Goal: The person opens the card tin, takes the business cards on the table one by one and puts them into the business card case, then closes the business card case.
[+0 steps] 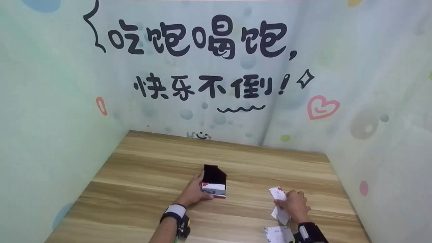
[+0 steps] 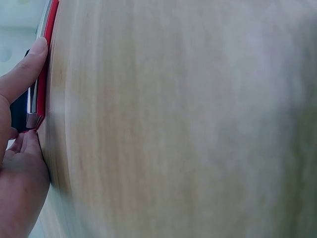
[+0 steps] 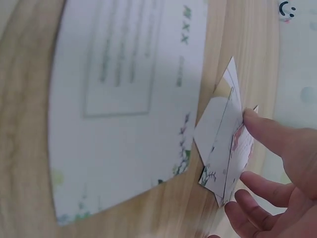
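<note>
Case (image 1: 214, 175), opened, black inside, is gripped by the left hand (image 1: 194, 192) on the wooden table (image 1: 162, 152); a white card (image 1: 216, 186) is seen within. Hands are set well apart. Right of the case, a red-flowered card (image 1: 276, 193) is pinched by the right hand (image 1: 297, 204). Loose cards (image 1: 282, 217) are overlapped beside it; nearer the camera than the case, a printed card (image 1: 278, 234) is laid.
</note>
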Tool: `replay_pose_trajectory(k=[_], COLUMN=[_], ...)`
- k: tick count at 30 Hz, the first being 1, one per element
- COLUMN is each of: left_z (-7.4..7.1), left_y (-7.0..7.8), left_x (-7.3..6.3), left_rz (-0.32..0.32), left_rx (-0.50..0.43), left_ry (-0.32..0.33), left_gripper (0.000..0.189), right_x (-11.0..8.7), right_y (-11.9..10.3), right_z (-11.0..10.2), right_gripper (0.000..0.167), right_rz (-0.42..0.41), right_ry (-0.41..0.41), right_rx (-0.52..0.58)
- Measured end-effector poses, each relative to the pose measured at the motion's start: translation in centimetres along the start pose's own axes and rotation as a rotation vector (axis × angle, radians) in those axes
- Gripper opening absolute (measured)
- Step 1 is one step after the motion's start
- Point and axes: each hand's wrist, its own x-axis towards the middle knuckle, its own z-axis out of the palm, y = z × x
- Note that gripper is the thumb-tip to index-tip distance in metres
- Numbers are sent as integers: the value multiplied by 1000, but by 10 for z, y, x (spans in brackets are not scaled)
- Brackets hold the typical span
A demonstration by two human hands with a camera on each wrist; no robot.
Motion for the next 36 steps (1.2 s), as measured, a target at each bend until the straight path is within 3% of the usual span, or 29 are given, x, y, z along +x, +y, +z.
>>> replay_pose_trajectory(k=[12,23,36], left_z=[0,0,0], left_y=[2,3,1], left_x=[0,-2,-2], left_rz=[-6,-17,19], left_rx=[9,8,-2], left_ry=[10,9,16], left_gripper=[115,114,113], right_x=[-2,-3,-4], right_y=[-12,-31,-54], right_z=[6,24,47], right_gripper=[55,52,27], right_rz=[-106,-232,-548], right_ry=[47,181,345], right_rx=[-19,-5,3])
